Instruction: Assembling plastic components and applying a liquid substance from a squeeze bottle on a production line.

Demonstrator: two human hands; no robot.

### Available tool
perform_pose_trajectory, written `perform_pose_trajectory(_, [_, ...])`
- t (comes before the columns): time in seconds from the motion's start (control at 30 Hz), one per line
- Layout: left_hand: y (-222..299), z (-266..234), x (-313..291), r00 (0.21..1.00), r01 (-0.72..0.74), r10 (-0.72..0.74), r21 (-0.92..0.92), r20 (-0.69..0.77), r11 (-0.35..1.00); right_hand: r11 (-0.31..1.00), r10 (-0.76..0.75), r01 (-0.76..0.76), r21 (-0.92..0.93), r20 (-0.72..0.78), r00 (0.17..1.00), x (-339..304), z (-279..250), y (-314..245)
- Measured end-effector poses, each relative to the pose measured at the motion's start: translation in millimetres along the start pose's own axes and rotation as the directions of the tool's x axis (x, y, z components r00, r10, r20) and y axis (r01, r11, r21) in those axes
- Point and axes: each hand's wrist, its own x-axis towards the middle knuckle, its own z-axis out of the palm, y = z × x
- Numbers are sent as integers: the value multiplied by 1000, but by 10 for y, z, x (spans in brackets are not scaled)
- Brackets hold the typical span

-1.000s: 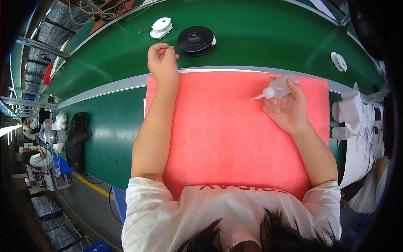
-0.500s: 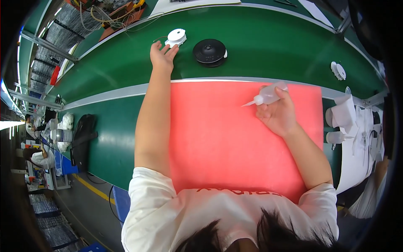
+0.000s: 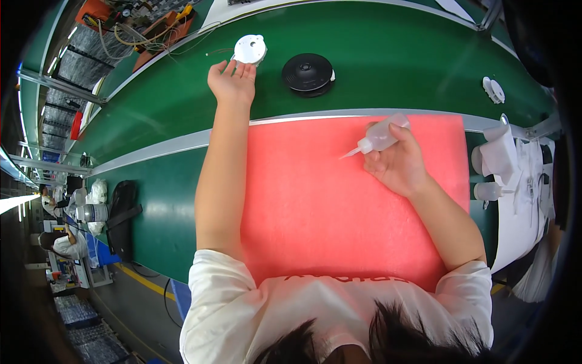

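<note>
Left grip (image 3: 232, 88): reached out past the metal rail (image 3: 151, 150), fingers extended, tips at the near edge of a round white part (image 3: 249, 48). So the part sits just beyond my fingertips, away from me. Can't tell if I've pinched it or am only touching it. A thin wire (image 3: 220, 51) runs off its left side. Part is on the far green surface (image 3: 400, 54).

Right grip (image 3: 394, 159): clamped on a translucent squeeze bottle (image 3: 388, 131), fingers and thumb wrapped round its body. Bottle is tilted, base up and to the right, nozzle (image 3: 350, 154) pointing left and slightly back toward me. All of that is over the pink sheet (image 3: 315, 206); can't judge the height.

Around: black disc-shaped unit (image 3: 308, 73) on the far surface, right of the white part, near it but apart from my left grip. Another white part (image 3: 493, 90) well off to the right, same surface. Second bottle (image 3: 486, 192) lies on its side just right of the pink sheet. Black bag (image 3: 123, 218) on my left.
</note>
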Motion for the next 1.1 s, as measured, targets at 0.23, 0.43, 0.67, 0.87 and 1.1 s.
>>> perform_pose_trajectory(0.23, [-82,-73,-880,985,29,-48,118,166,993,1000,12,-13,-21,-21,1000,-16,-41,-53])
perform_pose_trajectory(0.43, [-495,-220,-1453,929,180,-237,211,284,961,1000,16,-16,-7,27,1000,-42,-122,-64])
perform_pose_trajectory(0.67, [-568,-157,-1363,822,305,-334,139,461,942,999,-34,34,21,-22,999,-71,-152,-113])
perform_pose_trajectory(0.87, [-783,-223,-1237,838,104,-228,265,496,959,761,-515,536,-364,163,842,-130,-316,-170])
perform_pose_trajectory(1.1, [-1133,-294,-1384,460,-753,53,357,887,553,121,-579,767,-631,583,571,-373,-386,-423])
